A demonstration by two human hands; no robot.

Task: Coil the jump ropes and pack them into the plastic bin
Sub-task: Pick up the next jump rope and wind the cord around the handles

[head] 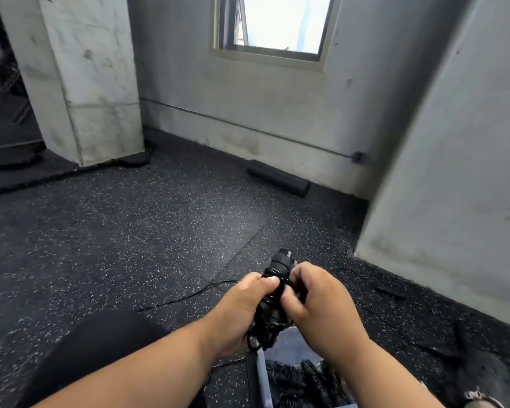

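Both hands hold one black jump rope (pixel 273 301) up in front of the person, just above and beyond the near corner of the bin (pixel 262 375). The left hand (pixel 242 307) is wrapped around the bundle from the side, thumb laid across the coils. The right hand (pixel 315 295) pinches the cord near the top of the bundle, fingers curled in on it. The handles (pixel 281 262) stick out above the hands, with turns of cord already wound round them, and a few loose loops hang below the left hand.

This rope looks nearly coiled: most of its cord is gathered in the bundle. A thin black cord (pixel 189 294) trails across the floor (pixel 130 231) to the left of the bin, toward the hands; it may be the tail of this same rope left to wind in, though where it joins cannot be made out.

The bin sits at the bottom edge of the view, under the right forearm. Dark ropes (pixel 295 378) already lie inside it, so some of the packing seems done; how many there are is unclear, since only part of the bin shows.

What remains, by my reading: finish the last turns, secure the end, and lower this bundle into the bin. No other loose ropes are clearly visible on the floor around the bin, so this may be among the last.
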